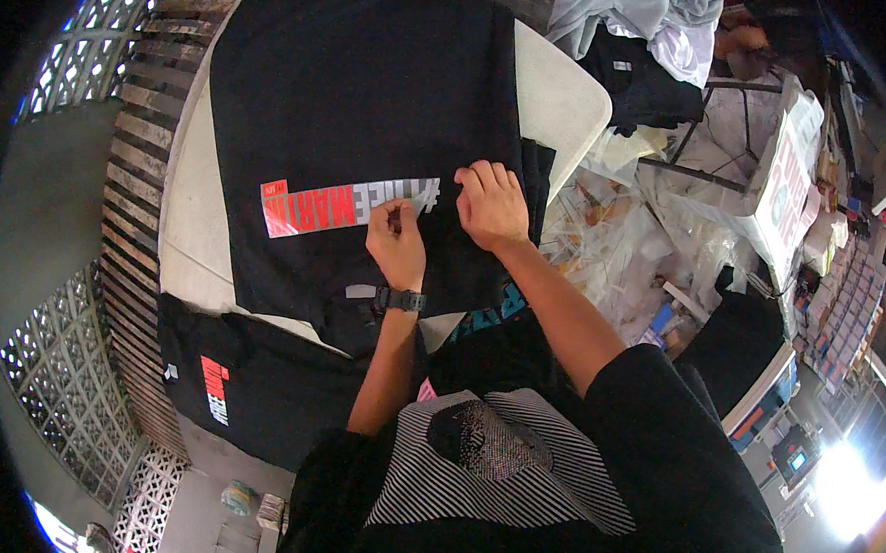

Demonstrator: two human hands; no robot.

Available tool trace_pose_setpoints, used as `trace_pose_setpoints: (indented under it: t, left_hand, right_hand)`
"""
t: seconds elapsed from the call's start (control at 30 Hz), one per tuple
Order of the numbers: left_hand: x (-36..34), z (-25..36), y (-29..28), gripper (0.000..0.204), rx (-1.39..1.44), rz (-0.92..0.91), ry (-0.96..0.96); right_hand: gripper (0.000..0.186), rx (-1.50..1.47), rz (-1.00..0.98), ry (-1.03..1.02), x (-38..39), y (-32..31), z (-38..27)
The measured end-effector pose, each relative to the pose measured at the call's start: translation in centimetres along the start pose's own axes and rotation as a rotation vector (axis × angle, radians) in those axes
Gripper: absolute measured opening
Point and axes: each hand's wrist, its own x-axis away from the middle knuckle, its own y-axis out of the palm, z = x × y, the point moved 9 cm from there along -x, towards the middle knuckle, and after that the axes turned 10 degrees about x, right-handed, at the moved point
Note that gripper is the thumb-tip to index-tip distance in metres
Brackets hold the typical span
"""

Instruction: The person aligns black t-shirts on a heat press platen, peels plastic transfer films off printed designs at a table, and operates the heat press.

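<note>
A black T-shirt [362, 92] lies spread on a pale board [553, 82]. Across it runs a printed transfer strip [316, 210] with red, white and grey lettering under shiny film. My left hand [397, 239], a dark watch on its wrist, has thumb and fingers pinched at the strip's right part; whether they grip the film is too small to tell. Just right of the strip's end, my right hand [492, 204] rests on the shirt, fingers bent and slightly apart, holding nothing visible.
Another printed black shirt [267, 387] lies nearest the lower left. At upper right are piled grey and white garments [627, 21] and a metal frame [724, 166]. Plastic scraps [605, 245] litter the right side. A slatted wooden surface [131, 210] runs along the left.
</note>
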Motion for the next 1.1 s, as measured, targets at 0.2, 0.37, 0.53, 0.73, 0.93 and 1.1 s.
trace_pose_setpoints:
  t: [0.2, 0.37, 0.53, 0.73, 0.93, 1.1]
  left_hand:
    - [0.3, -0.2, -0.1, 0.011, 0.053, 0.032, -0.034]
    - [0.7, -1.1, -0.5, 0.013, 0.085, 0.073, -0.018]
    - [0.4, -5.2, -2.1, 0.014, 0.334, 0.164, -0.232]
    - [-1.1, -4.7, -5.0, 0.012, 0.583, 0.317, -0.344]
    - [-3.9, -6.0, -11.3, 0.008, 0.756, 0.446, -0.315]
    - [-6.8, -7.2, -19.1, 0.006, 0.722, 0.456, -0.331]
  right_hand:
    - [0.029, 0.003, 0.011, -0.004, -0.1, 0.0, 0.0]
    - [0.029, 0.004, 0.018, -0.007, 0.0, 0.0, 0.0]
    - [0.028, 0.006, 0.038, -0.015, -0.1, -0.2, -0.2]
    - [0.027, 0.015, 0.004, 0.007, -0.1, 0.2, 0.0]
    - [0.026, 0.032, -0.019, 0.012, -0.1, 0.4, 0.1]
    - [0.024, 0.023, 0.004, 0.007, -0.1, 0.4, 0.0]
